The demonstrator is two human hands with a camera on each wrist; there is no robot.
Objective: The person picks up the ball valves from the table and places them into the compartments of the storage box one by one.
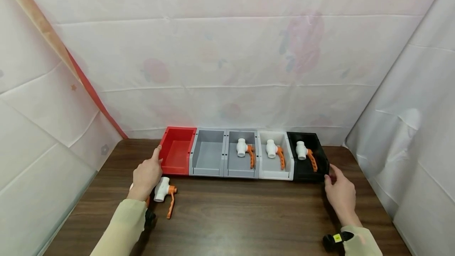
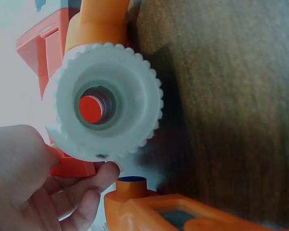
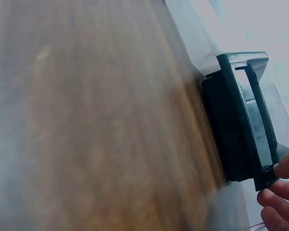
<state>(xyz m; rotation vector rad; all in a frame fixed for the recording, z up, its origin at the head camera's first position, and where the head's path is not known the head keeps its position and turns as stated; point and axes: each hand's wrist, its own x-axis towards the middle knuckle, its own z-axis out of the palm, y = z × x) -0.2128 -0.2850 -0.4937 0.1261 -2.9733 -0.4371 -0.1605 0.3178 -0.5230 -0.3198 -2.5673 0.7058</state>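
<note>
My left hand (image 1: 147, 175) holds the front left corner of a red bin (image 1: 189, 161), the leftmost of a joined row. At the row's other end, my right hand (image 1: 341, 192) grips the front right corner of a black bin (image 1: 302, 175), thumb in front and fingers along the side. Just right of my left wrist lies a white ball valve with an orange handle (image 1: 162, 189). A second one is mostly hidden under that hand; in the left wrist view a white valve end (image 2: 135, 96) looms close, with an orange handle (image 2: 183, 207) below.
Between the end bins stand two grey bins (image 1: 207, 171) and a white bin (image 1: 275, 175). One valve each lies in the right grey bin (image 1: 241, 147), the white bin and the black bin. White cloth walls (image 1: 227, 50) enclose the wooden table (image 1: 249, 216).
</note>
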